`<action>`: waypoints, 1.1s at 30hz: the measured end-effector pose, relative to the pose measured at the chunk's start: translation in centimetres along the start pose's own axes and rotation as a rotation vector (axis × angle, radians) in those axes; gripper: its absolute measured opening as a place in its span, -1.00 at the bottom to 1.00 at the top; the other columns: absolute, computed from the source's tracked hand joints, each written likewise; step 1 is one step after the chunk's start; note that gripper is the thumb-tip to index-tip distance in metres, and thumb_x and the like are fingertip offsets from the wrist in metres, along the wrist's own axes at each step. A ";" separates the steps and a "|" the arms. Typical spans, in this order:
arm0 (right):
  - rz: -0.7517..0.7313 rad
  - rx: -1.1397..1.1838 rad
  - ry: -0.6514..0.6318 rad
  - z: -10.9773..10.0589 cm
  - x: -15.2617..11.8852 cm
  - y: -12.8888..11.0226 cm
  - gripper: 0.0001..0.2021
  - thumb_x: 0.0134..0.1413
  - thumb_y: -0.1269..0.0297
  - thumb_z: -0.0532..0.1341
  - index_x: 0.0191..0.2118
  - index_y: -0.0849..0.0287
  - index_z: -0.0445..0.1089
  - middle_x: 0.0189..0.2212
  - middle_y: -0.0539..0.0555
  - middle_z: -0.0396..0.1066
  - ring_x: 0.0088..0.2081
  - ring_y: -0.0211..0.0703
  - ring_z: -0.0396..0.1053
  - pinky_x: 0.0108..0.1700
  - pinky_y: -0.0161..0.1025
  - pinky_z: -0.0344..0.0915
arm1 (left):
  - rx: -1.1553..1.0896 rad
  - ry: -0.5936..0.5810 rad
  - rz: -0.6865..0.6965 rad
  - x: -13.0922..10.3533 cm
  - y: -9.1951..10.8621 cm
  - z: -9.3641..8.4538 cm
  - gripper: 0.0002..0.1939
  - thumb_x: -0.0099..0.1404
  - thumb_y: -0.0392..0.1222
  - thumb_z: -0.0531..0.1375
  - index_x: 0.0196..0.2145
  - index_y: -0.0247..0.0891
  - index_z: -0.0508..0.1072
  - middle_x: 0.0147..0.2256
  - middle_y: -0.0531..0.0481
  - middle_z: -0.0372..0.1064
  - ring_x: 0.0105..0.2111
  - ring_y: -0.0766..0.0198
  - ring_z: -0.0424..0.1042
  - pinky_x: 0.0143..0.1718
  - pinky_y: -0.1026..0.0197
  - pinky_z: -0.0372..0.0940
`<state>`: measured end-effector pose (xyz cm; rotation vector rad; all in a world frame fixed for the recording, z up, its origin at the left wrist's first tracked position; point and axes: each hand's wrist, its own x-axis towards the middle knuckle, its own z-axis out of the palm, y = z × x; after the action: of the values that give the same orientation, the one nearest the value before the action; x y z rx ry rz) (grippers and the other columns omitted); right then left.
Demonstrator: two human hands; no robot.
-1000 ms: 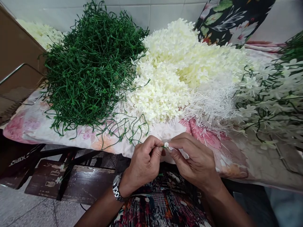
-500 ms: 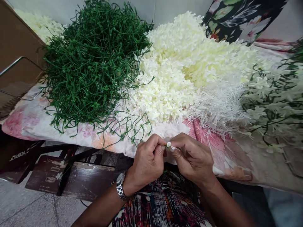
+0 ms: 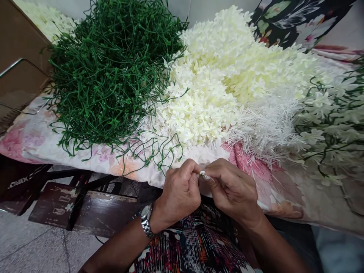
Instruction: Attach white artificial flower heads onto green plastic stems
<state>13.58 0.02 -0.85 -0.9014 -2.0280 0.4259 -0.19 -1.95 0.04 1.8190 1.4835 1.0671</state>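
Observation:
My left hand [image 3: 180,191] and my right hand [image 3: 234,189] meet fingertip to fingertip over the front edge of the floral cloth [image 3: 153,172]. Between them is a small white flower [image 3: 203,174]. The right thumb and forefinger pinch its petals, while the left thumb and forefinger are pressed together at its other side; what they grip is mostly hidden. Behind the hands lie a heap of green stems [image 3: 108,76], a pile of cream blossoms [image 3: 204,91] and a bunch of thin white strands [image 3: 264,125].
A few loose green stems [image 3: 152,149] lie near the cloth's front edge. Finished-looking white flowers on stems [image 3: 335,125] spread at the right. A cardboard box [image 3: 22,49] stands at the far left. Below is a worn dark wooden bench [image 3: 105,212].
Both hands stay close together with slight finger shifts. The green tip that showed beside the white flower is now mostly hidden. The whole view has moved slightly.

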 end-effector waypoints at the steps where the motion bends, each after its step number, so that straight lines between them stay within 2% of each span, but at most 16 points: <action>1: -0.014 -0.013 0.003 0.1 0.0 0.0 -0.85 0.03 0.59 0.10 -0.39 0.19 0.29 -0.56 0.02 0.35 -0.47 -0.25 0.32 -0.46 -0.29 0.30 | 0.004 0.001 -0.007 0.0 0.0 0.0 -0.84 0.14 -0.45 -0.03 -0.49 -0.25 0.23 -0.66 0.15 0.19 -0.68 0.41 0.21 -0.63 0.37 0.09; 7: -0.049 -0.064 -0.025 0.1 0.3 0.0 -0.86 0.06 0.55 0.10 -0.37 0.18 0.31 -0.53 0.05 0.37 -0.43 -0.23 0.35 -0.42 -0.27 0.32 | -0.091 -0.007 -0.073 0.2 -0.3 0.1 -0.83 0.15 -0.44 -0.03 -0.50 -0.24 0.23 -0.66 0.16 0.18 -0.66 0.42 0.21 -0.62 0.38 0.10; 12: 0.104 0.087 -0.065 -0.5 0.4 0.1 -0.93 0.10 0.46 0.13 -0.32 0.19 0.33 -0.50 0.01 0.38 -0.47 -0.31 0.34 -0.46 -0.35 0.30 | -0.238 -0.059 -0.148 0.0 -0.5 -0.4 -0.88 0.19 -0.37 0.02 -0.45 -0.25 0.29 -0.59 0.12 0.32 -0.59 0.41 0.30 -0.55 0.39 0.17; 15: 0.136 0.119 -0.045 -0.6 0.4 0.0 -0.94 0.09 0.45 0.15 -0.31 0.18 0.34 -0.50 -0.01 0.38 -0.47 -0.32 0.35 -0.45 -0.37 0.29 | -0.286 -0.063 -0.173 -0.1 -0.5 -0.5 -0.87 0.18 -0.37 0.03 -0.48 -0.25 0.28 -0.59 0.11 0.32 -0.59 0.41 0.30 -0.55 0.38 0.18; 26: 0.128 0.125 -0.017 -0.3 0.4 0.2 -0.92 0.08 0.48 0.12 -0.38 0.18 0.30 -0.52 -0.01 0.30 -0.48 -0.31 0.29 -0.46 -0.35 0.25 | -0.260 -0.008 -0.169 -0.4 -0.5 0.1 -0.85 0.18 -0.36 0.02 -0.53 -0.24 0.25 -0.66 0.16 0.19 -0.67 0.44 0.19 -0.61 0.38 0.10; 33: 0.106 0.101 0.027 0.0 1.0 -0.3 -0.90 0.05 0.51 0.13 -0.41 0.18 0.31 -0.55 -0.02 0.31 -0.51 -0.32 0.31 -0.50 -0.37 0.25 | -0.250 0.049 -0.180 -0.2 -0.2 0.4 -0.83 0.19 -0.35 0.01 -0.54 -0.24 0.23 -0.68 0.15 0.16 -0.69 0.44 0.16 -0.65 0.38 0.07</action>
<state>13.08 0.58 -0.11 -0.9503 -1.9220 0.5662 0.07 -2.11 -0.40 1.4696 1.4396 1.1572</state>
